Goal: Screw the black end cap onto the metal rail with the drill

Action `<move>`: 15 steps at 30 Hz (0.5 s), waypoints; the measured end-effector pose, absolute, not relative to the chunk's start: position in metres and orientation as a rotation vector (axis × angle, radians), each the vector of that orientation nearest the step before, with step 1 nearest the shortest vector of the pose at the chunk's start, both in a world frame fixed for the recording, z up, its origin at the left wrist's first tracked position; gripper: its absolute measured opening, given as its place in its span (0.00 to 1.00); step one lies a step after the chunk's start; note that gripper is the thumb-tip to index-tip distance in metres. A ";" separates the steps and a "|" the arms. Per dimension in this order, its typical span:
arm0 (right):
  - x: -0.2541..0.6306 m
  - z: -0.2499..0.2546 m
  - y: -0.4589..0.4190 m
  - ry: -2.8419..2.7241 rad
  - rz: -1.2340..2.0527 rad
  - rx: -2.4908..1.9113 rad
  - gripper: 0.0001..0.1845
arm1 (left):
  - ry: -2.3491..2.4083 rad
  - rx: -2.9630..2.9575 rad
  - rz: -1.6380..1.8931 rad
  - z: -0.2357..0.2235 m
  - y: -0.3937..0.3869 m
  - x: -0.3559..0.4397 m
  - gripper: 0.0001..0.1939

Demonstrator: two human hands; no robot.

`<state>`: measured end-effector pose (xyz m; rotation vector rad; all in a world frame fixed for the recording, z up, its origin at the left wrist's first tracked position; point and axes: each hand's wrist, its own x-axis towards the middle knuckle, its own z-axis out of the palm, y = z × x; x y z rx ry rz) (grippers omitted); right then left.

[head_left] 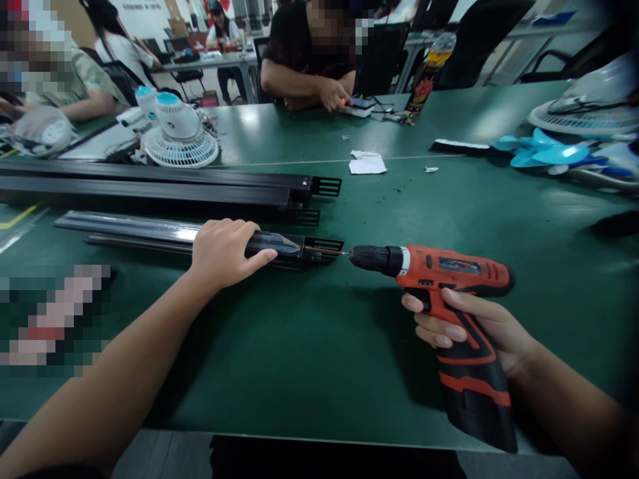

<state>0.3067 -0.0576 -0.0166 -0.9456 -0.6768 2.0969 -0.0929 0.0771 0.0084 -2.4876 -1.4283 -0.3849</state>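
Note:
My left hand (225, 251) is wrapped over a long black profile (130, 226) that lies on the green table, close to its right end. A slotted black end piece (324, 245) sticks out from that end. In my right hand (482, 326) is a red and black cordless drill (446, 263), gripped by its handle and pointing left. The drill's thin bit reaches to the slotted end piece; whether it touches a screw there I cannot tell. Behind my left hand lie more black profiles (200, 189), with similar slotted ends.
A white fan with a round grille (182, 146) stands at the back left. Crumpled white paper (368, 163) lies mid-table, and blue fan blades (542, 150) are at the right. Across the table a person's hands (332, 95) handle small parts beside a bottle (432, 70).

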 end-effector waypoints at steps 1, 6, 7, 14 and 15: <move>0.307 -0.017 -0.058 -0.672 2.094 -0.960 0.20 | -1.432 -2.490 -0.381 0.008 0.077 -0.093 0.38; 0.310 -0.019 -0.059 -0.633 2.075 -1.030 0.26 | -1.449 -2.499 -0.366 0.009 0.077 -0.092 0.38; 0.310 -0.019 -0.059 -0.633 2.071 -1.032 0.27 | -1.451 -2.498 -0.369 0.009 0.077 -0.092 0.38; 0.310 -0.021 -0.060 -0.620 2.086 -1.012 0.26 | -1.460 -2.509 -0.368 0.009 0.077 -0.092 0.38; 0.310 -0.021 -0.060 -0.617 2.089 -1.008 0.26 | -1.462 -2.511 -0.373 0.009 0.077 -0.093 0.37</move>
